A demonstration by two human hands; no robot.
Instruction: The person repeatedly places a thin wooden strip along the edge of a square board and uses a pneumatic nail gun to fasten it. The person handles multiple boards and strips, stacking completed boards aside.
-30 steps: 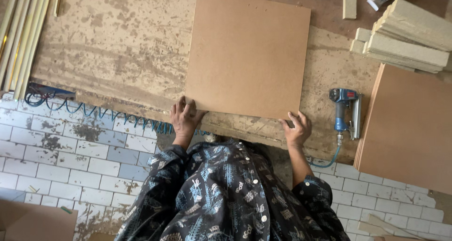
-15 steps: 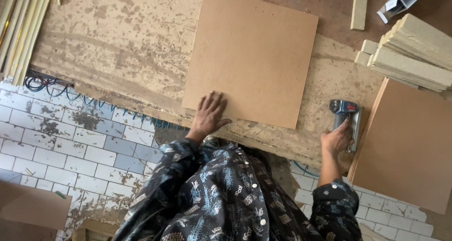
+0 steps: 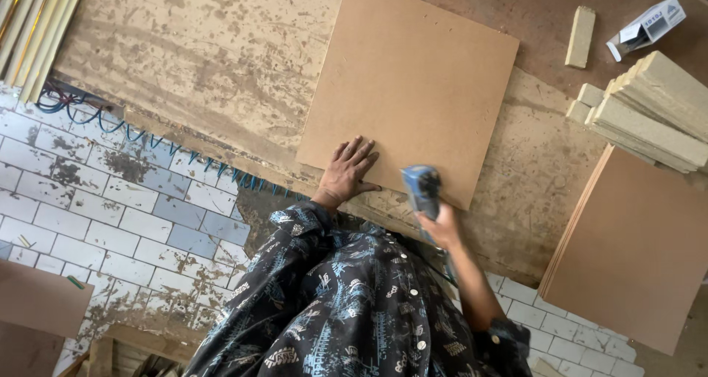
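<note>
A square brown fibreboard panel lies flat on a worn, paint-stained workbench. My left hand presses flat on the panel's near edge, fingers spread. My right hand grips a blue pneumatic nail gun, held over the panel's near edge just right of my left hand. My patterned dark sleeves fill the lower middle of the view.
A stack of brown panels leans at the right. Pale wooden blocks are piled at the upper right, beside a single block and a small white box. Long pale strips lie at the upper left. A blue coiled hose runs along the bench edge above the tiled floor.
My right hand left the panel's edge, took hold of the nail gun lying to the right and brought it over to the panel. My left hand slid onto the panel and stayed there.
</note>
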